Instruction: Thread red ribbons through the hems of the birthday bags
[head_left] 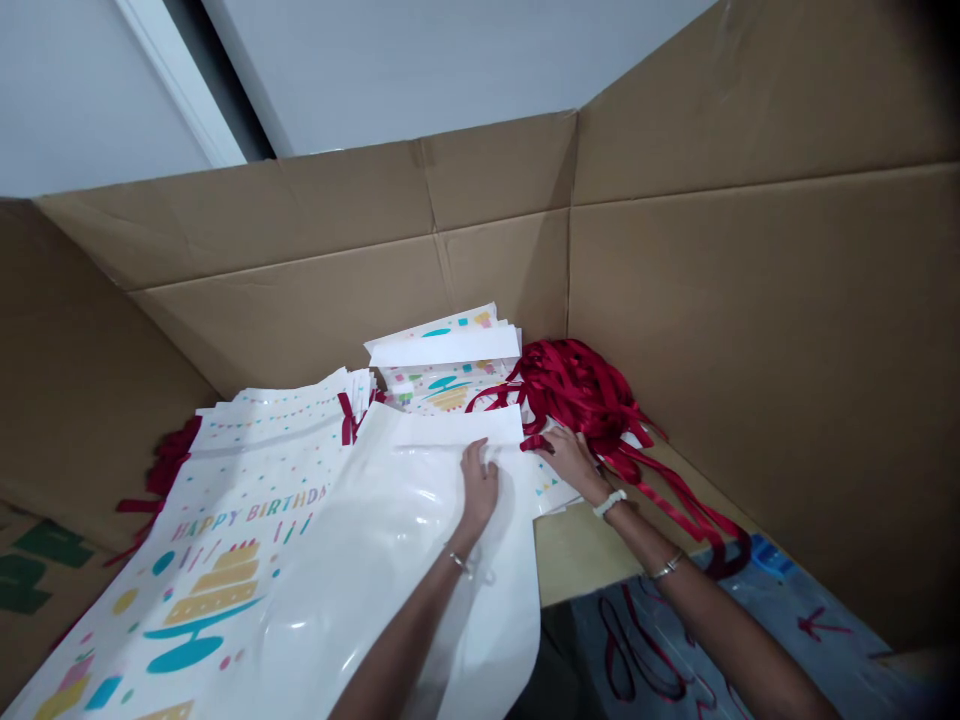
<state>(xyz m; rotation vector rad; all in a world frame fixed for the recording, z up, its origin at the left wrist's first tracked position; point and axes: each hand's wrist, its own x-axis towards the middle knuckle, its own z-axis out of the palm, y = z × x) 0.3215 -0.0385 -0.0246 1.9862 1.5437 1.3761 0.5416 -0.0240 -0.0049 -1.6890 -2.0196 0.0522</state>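
Note:
A large glossy white sheet (420,500), blank on its upper face, lies across the middle with a sleeve-like fold along its far end. My left hand (479,488) rests on it by that fold, fingers apart and slightly bent, holding nothing. At the sheet's right edge my right hand (568,462) pinches a red ribbon (534,443), whose end points toward the fold. Whether the ribbon's tip is inside the fold I cannot tell. Just beyond that hand sits a big tangled heap of red ribbons (574,385), with long strands trailing to the right.
A stack of printed birthday banners (247,500) with red ribbons at its sides lies on the left. More printed sheets (442,350) lie behind the white one. Cardboard walls (337,260) surround the work surface. At lower right, ribbon pieces lie on a grey-blue plastic-looking surface (600,670).

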